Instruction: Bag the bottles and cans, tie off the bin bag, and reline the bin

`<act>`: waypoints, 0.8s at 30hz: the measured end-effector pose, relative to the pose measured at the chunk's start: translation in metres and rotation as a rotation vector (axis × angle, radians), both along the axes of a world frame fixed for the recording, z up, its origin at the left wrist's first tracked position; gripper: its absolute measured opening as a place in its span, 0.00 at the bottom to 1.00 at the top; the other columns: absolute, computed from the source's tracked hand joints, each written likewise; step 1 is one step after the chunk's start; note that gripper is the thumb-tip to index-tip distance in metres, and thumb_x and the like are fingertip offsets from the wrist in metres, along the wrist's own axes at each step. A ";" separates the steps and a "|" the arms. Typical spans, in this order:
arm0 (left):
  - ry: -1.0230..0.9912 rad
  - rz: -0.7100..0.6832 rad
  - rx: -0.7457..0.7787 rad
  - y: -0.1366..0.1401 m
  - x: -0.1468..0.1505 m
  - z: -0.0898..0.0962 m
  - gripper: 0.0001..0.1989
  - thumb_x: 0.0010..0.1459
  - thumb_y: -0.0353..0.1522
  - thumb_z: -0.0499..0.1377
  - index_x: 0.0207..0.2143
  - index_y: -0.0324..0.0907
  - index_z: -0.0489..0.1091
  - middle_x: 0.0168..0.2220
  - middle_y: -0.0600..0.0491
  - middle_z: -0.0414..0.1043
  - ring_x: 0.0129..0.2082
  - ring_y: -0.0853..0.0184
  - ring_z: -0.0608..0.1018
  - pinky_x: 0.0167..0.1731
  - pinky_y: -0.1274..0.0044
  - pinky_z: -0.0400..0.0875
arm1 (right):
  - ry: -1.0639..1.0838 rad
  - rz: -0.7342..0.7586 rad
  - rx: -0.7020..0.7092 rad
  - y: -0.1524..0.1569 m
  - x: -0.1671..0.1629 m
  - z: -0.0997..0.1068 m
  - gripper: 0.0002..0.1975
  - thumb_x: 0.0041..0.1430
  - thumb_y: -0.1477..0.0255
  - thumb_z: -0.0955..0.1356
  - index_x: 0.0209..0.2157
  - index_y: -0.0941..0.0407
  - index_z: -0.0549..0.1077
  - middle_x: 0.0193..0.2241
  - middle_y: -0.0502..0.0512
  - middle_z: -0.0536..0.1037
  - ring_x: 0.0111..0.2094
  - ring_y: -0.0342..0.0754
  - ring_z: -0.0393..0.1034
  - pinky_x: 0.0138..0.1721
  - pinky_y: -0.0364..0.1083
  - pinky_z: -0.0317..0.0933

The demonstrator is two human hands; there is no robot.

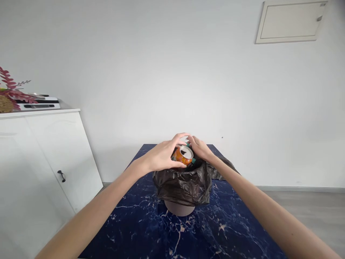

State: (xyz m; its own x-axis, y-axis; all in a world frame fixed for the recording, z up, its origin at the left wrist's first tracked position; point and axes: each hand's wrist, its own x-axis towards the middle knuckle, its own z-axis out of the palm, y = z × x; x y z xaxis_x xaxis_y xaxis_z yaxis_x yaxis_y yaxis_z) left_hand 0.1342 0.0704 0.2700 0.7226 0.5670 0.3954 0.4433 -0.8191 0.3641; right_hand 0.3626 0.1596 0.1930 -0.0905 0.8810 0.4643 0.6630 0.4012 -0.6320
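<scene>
So the bin [180, 209] sits midway between the table [134, 230]'s side edges, bag [185, 185] around it, can [181, 154] at its mouth. Cabinet [56, 151]'s past the left edge, wall [161, 72] behind.

Orange drink can [179, 155]: opened, tilted, pale top toward 2 o'clock, at mouth of crinkled black bag [185, 185]. Draped over upright grey bin [180, 209], spread loosely toward 2 o'clock.

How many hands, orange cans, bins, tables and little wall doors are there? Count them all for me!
Hands: 2, the left hand and the right hand
Orange can: 1
Bin, under black plastic: 1
Blue table: 1
Little wall door: 1
Total: 6
</scene>
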 end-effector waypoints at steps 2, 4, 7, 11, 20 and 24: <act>-0.037 0.039 -0.006 0.003 -0.004 -0.008 0.48 0.57 0.44 0.73 0.73 0.54 0.54 0.68 0.43 0.71 0.67 0.45 0.74 0.65 0.52 0.69 | 0.143 0.001 0.010 -0.004 0.005 0.001 0.31 0.78 0.52 0.48 0.57 0.54 0.71 0.55 0.63 0.80 0.53 0.54 0.78 0.58 0.52 0.67; -0.117 0.139 0.030 0.005 -0.019 -0.014 0.38 0.64 0.49 0.67 0.71 0.52 0.60 0.68 0.44 0.71 0.68 0.49 0.73 0.67 0.56 0.67 | 0.281 0.014 0.003 -0.011 0.016 -0.001 0.32 0.78 0.50 0.48 0.56 0.55 0.70 0.56 0.64 0.80 0.53 0.52 0.78 0.56 0.50 0.68; -0.224 0.326 0.018 0.012 -0.056 -0.025 0.27 0.69 0.53 0.59 0.62 0.48 0.69 0.65 0.45 0.74 0.66 0.52 0.75 0.68 0.60 0.65 | 0.431 0.034 -0.078 -0.025 0.040 -0.016 0.29 0.76 0.47 0.54 0.54 0.54 0.71 0.56 0.62 0.79 0.54 0.52 0.78 0.56 0.49 0.69; -0.269 0.554 -0.379 0.028 -0.101 -0.056 0.37 0.60 0.66 0.56 0.53 0.47 0.76 0.59 0.43 0.79 0.62 0.47 0.77 0.63 0.60 0.70 | 0.564 0.075 -0.339 -0.050 0.065 -0.053 0.26 0.70 0.44 0.64 0.47 0.52 0.76 0.49 0.63 0.82 0.47 0.56 0.80 0.47 0.53 0.75; -0.639 0.213 -1.172 0.032 -0.095 -0.105 0.33 0.54 0.63 0.66 0.41 0.42 0.81 0.48 0.41 0.84 0.45 0.54 0.84 0.47 0.68 0.79 | 0.882 0.260 -0.621 -0.072 0.059 -0.064 0.14 0.67 0.56 0.70 0.36 0.52 0.76 0.33 0.58 0.82 0.31 0.51 0.79 0.37 0.51 0.77; -0.892 0.246 -0.976 0.034 -0.076 -0.076 0.17 0.50 0.41 0.77 0.39 0.43 0.82 0.43 0.47 0.85 0.39 0.60 0.83 0.39 0.73 0.78 | 0.998 0.248 -0.533 -0.070 0.057 -0.032 0.08 0.62 0.66 0.75 0.41 0.53 0.77 0.37 0.56 0.84 0.34 0.49 0.79 0.38 0.47 0.76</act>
State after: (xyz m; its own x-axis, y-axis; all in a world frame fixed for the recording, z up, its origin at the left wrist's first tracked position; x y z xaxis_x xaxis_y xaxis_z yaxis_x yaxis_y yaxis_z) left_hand 0.0580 0.1048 0.1936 0.2716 0.9617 0.0373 -0.1528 0.0048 0.9882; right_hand 0.4201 0.0896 0.1611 -0.0911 0.9958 0.0014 -0.2856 -0.0248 -0.9580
